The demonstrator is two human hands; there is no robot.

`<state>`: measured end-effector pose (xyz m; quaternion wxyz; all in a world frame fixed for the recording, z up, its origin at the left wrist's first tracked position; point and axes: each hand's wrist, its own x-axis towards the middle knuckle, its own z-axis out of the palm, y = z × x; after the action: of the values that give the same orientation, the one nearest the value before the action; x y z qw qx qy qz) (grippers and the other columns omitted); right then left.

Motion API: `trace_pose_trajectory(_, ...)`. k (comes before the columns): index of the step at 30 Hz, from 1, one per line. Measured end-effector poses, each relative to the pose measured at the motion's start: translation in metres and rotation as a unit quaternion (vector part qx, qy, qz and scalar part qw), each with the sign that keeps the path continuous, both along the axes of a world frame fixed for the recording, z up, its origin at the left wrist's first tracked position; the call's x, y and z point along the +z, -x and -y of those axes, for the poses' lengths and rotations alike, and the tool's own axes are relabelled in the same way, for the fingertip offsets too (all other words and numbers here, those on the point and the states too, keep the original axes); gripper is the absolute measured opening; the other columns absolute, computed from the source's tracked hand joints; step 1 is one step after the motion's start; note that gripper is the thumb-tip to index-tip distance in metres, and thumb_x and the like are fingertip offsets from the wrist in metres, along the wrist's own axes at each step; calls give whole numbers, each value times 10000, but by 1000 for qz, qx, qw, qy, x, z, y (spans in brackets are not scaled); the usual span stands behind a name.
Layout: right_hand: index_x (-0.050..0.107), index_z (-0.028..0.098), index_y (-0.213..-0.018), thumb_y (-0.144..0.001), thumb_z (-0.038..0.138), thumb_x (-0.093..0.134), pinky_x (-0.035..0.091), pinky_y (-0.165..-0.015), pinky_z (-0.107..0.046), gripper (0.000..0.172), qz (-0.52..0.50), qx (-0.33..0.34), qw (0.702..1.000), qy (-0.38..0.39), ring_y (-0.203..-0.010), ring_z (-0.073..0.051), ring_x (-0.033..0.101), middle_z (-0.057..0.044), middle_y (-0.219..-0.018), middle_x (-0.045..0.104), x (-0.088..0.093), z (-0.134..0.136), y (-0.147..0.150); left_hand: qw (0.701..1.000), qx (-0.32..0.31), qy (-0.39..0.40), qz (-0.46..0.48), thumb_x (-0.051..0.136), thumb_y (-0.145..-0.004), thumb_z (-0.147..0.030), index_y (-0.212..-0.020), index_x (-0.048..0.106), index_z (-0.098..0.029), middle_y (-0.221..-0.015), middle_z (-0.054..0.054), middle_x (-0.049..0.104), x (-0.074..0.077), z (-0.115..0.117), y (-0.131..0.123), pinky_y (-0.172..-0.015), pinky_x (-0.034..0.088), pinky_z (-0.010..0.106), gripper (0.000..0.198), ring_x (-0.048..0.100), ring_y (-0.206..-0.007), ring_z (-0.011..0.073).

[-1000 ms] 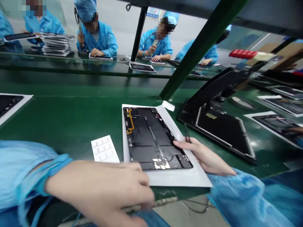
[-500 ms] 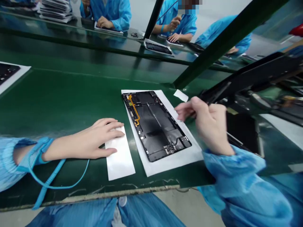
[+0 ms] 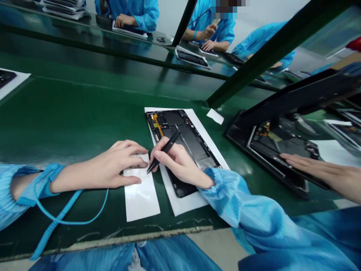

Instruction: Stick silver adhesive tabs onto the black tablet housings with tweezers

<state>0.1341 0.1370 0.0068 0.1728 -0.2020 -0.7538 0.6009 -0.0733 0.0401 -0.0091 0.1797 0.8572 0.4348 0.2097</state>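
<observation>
Two bare hands are at work at the near edge of the green tabletop [image 3: 79, 116]. The left hand [image 3: 120, 165] lies palm down with fingers loosely spread, its grip unclosed, the fingers resting on a small white sheet [image 3: 142, 201] and steadying it; nothing is pinched. The right hand [image 3: 180, 162] has its grip closed around black tweezers [image 3: 168, 145], held like a pen, tips down over the sheet beside the left fingertips. Contact between tips and sheet cannot be confirmed.

The opened tablet housing [image 3: 194, 139] lies just right of the small sheet, interior upward, on a larger white backing sheet [image 3: 180, 209]. The right hand and forearm cover part of it. An orange ribbon cable [image 3: 158, 124] is in place near its left edge.

Progress, as judged: the housing is laid open and the small sheet is positioned and held. Work with the tweezers at the sheet appears to be at an early stage; no piece is discernible at the tips. The housing remains uncovered, so closing it appears outstanding. Whether anything has been applied under the hand cannot be told.

At right, a co-worker's hand [image 3: 316, 171] is at another device in a black fixture [image 3: 239, 131].
</observation>
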Motion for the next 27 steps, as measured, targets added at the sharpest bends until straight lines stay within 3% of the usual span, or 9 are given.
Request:
trace_pose_trajectory(7,490,208,-816,-929,517,535,532,-589,-293,332,-3,-26,999,-42,-621,-164,670,-4,-776,579,-2,3,2,1000,0,8,-13,549,-936,-372,-1182,590,-255,-1283,98,547,2,0,-1,-983,378,428,276,450,-1194,292)
trace_pose_trajectory(15,454,230,-783,-925,285,474,501,-567,-307,154,26,-54,994,-93,-578,-195,676,19,-609,591,1,7,4,999,-3,-5,-33,512,-955,-378,-1181,569,-249,-1295,99,537,3,1,-1,-1006,356,439,266,431,-1219,293)
trace_pose_trajectory(27,455,223,-758,-915,278,470,496,-501,-301,167,26,-44,996,-78,-528,-196,673,20,-626,561,-2,4,6,1000,-3,-8,-28,516,-949,-368,-1202,572,-257,-1295,100,537,3,1,-1,-1003,357,440,282,440,-1200,296)
